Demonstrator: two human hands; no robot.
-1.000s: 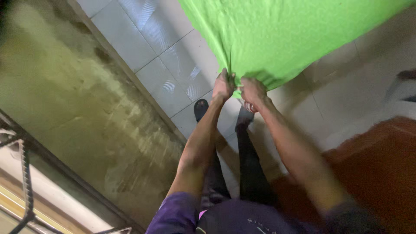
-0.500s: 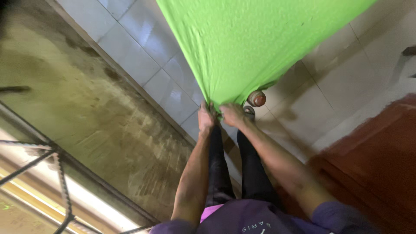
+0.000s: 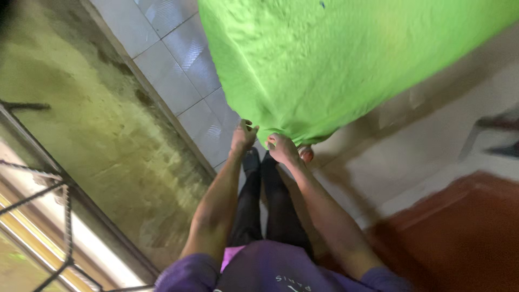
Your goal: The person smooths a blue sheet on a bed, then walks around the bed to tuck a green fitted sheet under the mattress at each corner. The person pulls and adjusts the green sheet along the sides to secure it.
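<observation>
Pale tiled floor (image 3: 178, 75), left hand (image 3: 243, 136) and right hand (image 3: 282, 148) clenched on green cloth (image 3: 335, 59) edge

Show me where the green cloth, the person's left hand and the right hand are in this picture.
green cloth (image 3: 324, 59), head view, on the middle of the spread fabric.
left hand (image 3: 243, 136), head view, on the back of the hand gripping the cloth's lower edge.
right hand (image 3: 282, 148), head view, on the knuckles at the cloth's edge.
</observation>
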